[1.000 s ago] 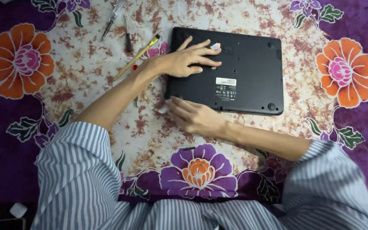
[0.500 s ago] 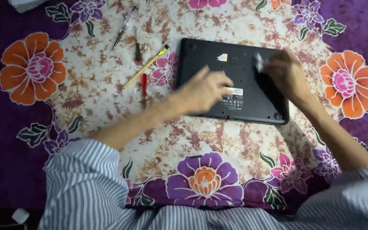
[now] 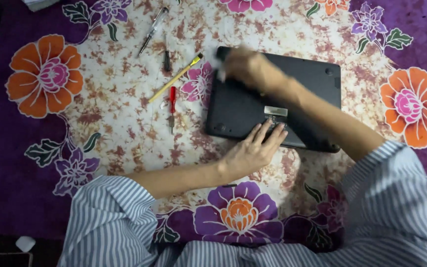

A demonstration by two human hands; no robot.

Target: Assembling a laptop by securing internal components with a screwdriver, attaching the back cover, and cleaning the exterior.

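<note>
- Orange flower print (image 3: 44, 75) at far left of purple floral cloth (image 3: 6, 163), well apart from both hands.
- Clear-handled screwdriver (image 3: 152, 30) lay tilted near top, left of laptop.
- Small dark screwdriver (image 3: 166, 58) just below it, roughly upright.
- Yellow-handled brush (image 3: 176, 77) lay diagonal, tip end near laptop's top left corner.
- Red-handled screwdriver (image 3: 172, 104) lay upright just under brush, apart from laptop.
- Black laptop (image 3: 238, 106) lay bottom side up at centre of cloth, slightly tilted, grey label (image 3: 276, 111) near its front edge.
- Left hand (image 3: 251, 152) rested flat at laptop's near edge, fingers spread open, fingertips on casing just below label; gripped nothing.
- Right hand (image 3: 247, 66) blurred over laptop's top left corner, arm crossed over the casing; something small and whitish (image 3: 217, 62) showed at fingers, too blurred to identify; could not tell how tight the hold was.
- Striped blue-white sleeves (image 3: 109, 217) at bottom, both sides.
- Second orange flower print (image 3: 413, 106) at far right, beyond laptop.
- Small white object (image 3: 25, 243) at bottom left corner, off the cloth.
</note>
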